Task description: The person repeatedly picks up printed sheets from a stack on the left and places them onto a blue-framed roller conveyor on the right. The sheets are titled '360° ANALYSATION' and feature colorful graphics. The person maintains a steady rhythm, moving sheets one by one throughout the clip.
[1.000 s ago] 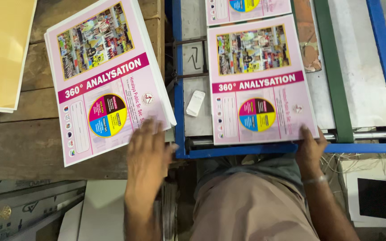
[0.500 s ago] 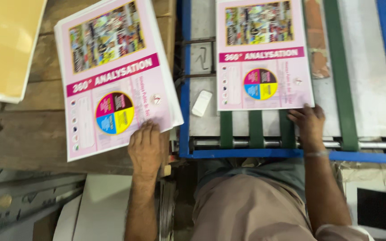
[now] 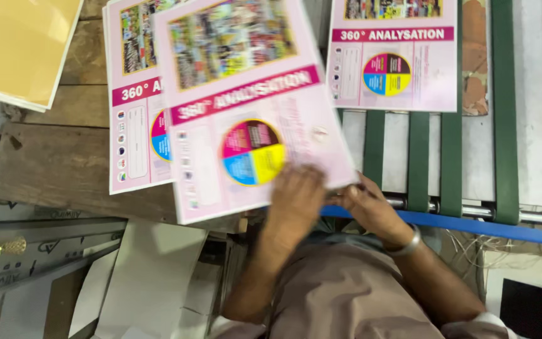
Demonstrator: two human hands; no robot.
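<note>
Right now my left hand (image 3: 296, 194) lies flat with its fingers spread on the near corner of a pink printed sheet (image 3: 246, 119), pressing rather than pinching it. That sheet is blurred and skewed, overlapping the stack of matching sheets (image 3: 134, 94) on the wooden table (image 3: 58, 163), its right corner reaching toward the green belts (image 3: 451, 157) of the feeder. My right hand (image 3: 371, 210) sits just beside the left at the same corner, above the blue rail (image 3: 472, 225); whether it pinches the edge or only touches it, I cannot tell through the blur. Another sheet (image 3: 393, 56) lies further up the belts, apart from mine. To do this well, I judge the sheet should be squared to the belts before release: both hands kept low on the near edge, palms light so the paper slides without buckling, and no second sheet dragged off the stack.
</note>
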